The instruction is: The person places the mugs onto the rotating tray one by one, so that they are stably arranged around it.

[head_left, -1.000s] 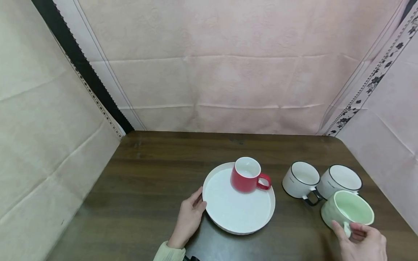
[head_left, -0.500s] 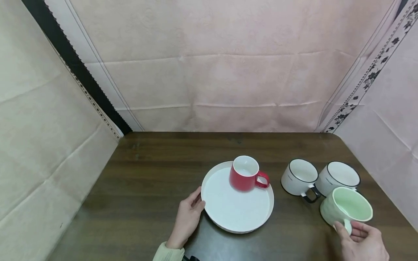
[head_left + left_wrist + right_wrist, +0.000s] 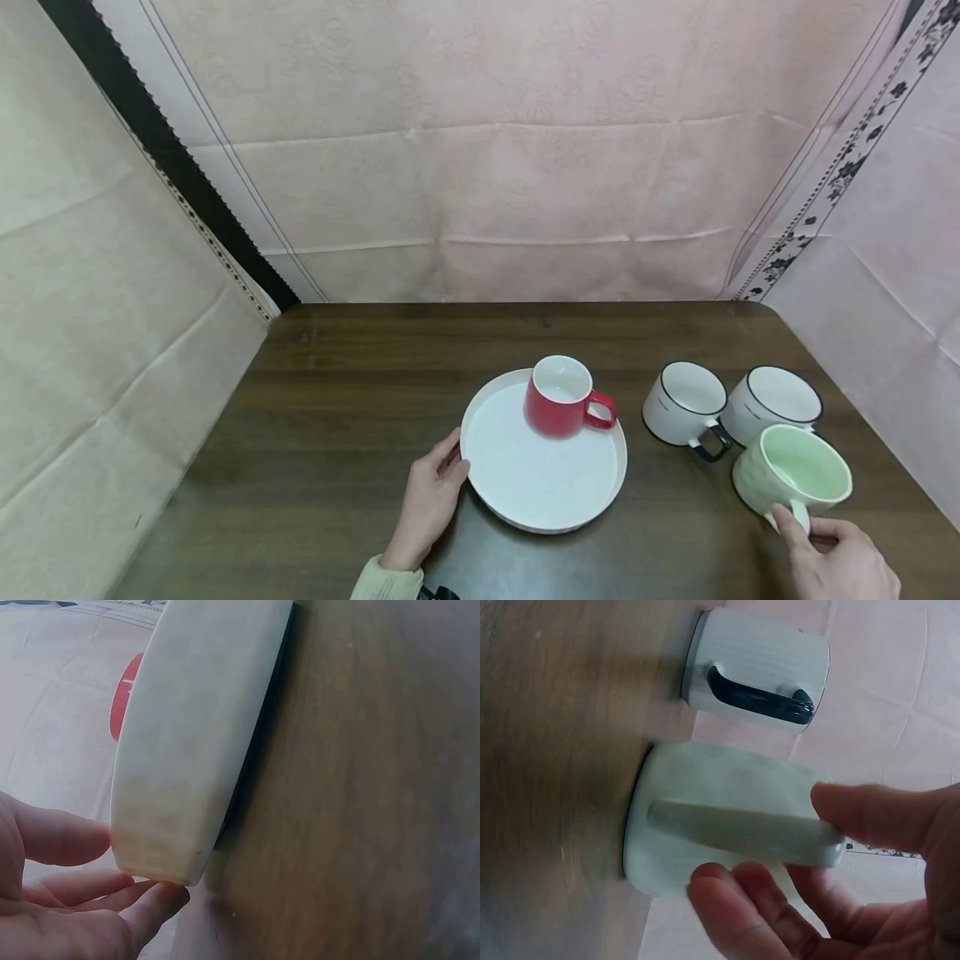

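Observation:
A white round plate with a raised rim [image 3: 547, 483] lies in the middle of the table, and a red mug [image 3: 555, 417] with a white inside stands on it, handle to the right. My left hand [image 3: 431, 500] grips the plate's left edge; in the left wrist view the thumb meets the rim and fingertips touch the lower side of the plate [image 3: 195, 742]. At the right, a pale green mug [image 3: 761, 479] stands upright. My right hand [image 3: 843, 558] pinches its handle [image 3: 742, 832] between thumb and fingers, as the right wrist view shows.
Two white mugs with dark rims, one left [image 3: 671, 417] and one right [image 3: 750, 417], stand close behind the green mug. The left one has a black handle. Pale cloth [image 3: 480, 183] hangs behind and beside the brown wooden table [image 3: 337, 433].
The right hand has shifted slightly at the green mug's handle. The whole head view has drifted a little left. The left hand stays at the plate's edge, and the red mug keeps its place.

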Demonstrator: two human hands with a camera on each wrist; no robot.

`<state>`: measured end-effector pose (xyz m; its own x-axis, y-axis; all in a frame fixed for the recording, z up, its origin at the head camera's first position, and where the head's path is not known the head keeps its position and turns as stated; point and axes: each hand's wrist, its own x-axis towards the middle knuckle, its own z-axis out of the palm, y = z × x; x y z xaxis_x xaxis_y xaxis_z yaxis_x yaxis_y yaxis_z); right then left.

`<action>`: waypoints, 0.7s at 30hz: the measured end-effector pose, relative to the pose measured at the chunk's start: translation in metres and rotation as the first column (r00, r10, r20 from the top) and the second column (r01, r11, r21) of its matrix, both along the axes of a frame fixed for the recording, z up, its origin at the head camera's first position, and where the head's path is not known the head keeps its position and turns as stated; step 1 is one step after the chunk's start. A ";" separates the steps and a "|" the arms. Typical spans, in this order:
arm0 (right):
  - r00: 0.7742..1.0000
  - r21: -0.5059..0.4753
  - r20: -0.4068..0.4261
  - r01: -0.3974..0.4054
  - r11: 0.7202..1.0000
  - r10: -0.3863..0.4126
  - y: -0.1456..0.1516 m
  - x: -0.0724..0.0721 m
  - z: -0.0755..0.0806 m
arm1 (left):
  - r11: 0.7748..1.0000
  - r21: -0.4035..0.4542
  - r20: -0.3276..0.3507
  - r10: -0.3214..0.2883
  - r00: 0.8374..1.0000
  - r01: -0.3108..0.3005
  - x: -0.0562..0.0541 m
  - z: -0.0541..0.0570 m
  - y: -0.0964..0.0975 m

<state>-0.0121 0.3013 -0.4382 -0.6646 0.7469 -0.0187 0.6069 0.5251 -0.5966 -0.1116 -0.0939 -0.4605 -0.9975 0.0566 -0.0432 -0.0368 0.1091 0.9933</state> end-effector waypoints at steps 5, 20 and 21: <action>0.999 -0.031 -0.006 0.053 0.998 -0.053 -0.002 0.002 0.003 | 1.000 0.000 0.000 -0.003 1.000 0.003 0.000 0.000 0.000; 0.970 -0.054 -0.124 0.204 0.978 -0.209 0.007 0.005 0.010 | 1.000 0.002 0.018 0.004 1.000 -0.004 0.001 0.001 0.000; 0.966 -0.061 -0.146 0.207 0.976 -0.214 0.008 0.005 0.010 | 1.000 0.003 0.017 0.006 1.000 -0.006 0.001 0.001 0.000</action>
<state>-0.0070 0.3094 -0.4284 -0.4902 0.8710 0.0325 0.6023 0.3655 -0.7097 -0.1105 -0.0941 -0.4598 -0.9969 0.0512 -0.0595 -0.0538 0.1063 0.9929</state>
